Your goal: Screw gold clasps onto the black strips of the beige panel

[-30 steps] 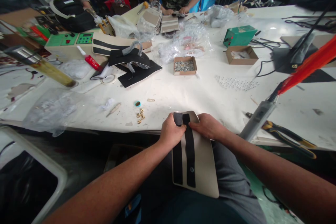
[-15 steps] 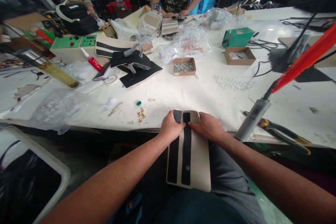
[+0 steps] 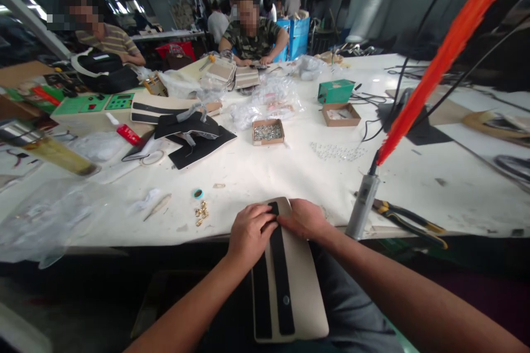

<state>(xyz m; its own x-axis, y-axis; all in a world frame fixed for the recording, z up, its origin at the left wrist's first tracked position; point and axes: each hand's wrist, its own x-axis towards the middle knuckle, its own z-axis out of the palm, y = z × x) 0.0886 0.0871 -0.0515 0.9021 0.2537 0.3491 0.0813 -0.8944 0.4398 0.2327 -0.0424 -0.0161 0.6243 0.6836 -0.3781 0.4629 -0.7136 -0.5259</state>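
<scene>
head view: the left hand and right hand meet at the table's near edge, both with fingers curled and clamped on the top end of a beige bag panel with two black stripes. the panel's lower part lies on the person's lap. small gold fittings lie just left of the hands, and pliers lie to the right.

The left hand and the right hand covered the top end of the striped panel, so whether the fingers pinched it or only pressed on it could not be told. Just left of the grip, the gold fittings were too small to make out. To its right, the orange rod ran out past the top edge.
</scene>
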